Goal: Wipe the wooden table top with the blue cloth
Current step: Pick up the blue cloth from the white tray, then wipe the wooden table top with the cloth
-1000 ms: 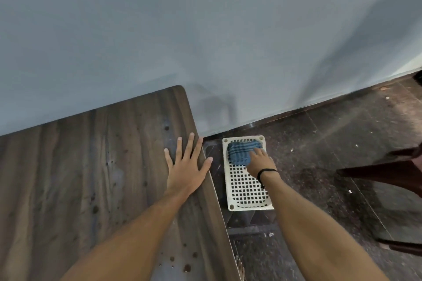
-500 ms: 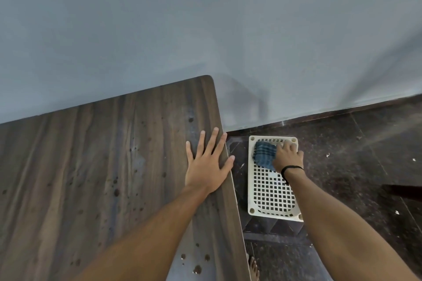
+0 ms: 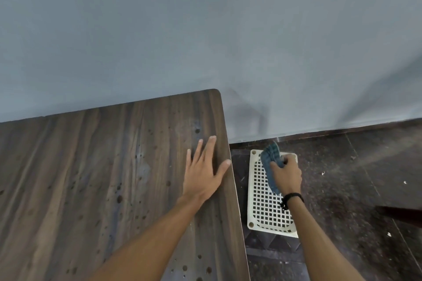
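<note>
The grey-blue wall (image 3: 205,29) fills the far half of my view, and against it stands the wooden table top (image 3: 91,178), which takes up the left and near side and is still dotted with dark spots (image 3: 118,198) from far to near. None of it has been wiped yet. To the right, lower down, is the dark speckled floor (image 3: 354,178), and on it, just beside the table's right edge, sits the white lattice rack (image 3: 269,230). My left hand (image 3: 203,175) has stayed where it was, flat on the wood with fingers spread and the thumb reaching the right edge, holding nothing, bracing me as I lean over. The change is on the right. A second ago my right hand (image 3: 286,174) lay over the blue cloth (image 3: 270,157) as it rested on the far end of the rack. Now the fingers have curled round it and raised it, so one end sticks up past my knuckles toward the wall and the other hangs down over the lattice. The black band (image 3: 294,196) on that wrist is turned toward me. I judge the pick-up done. What is left is to carry the cloth left over the table edge and start on the spots, probably those nearest my left hand.
</note>
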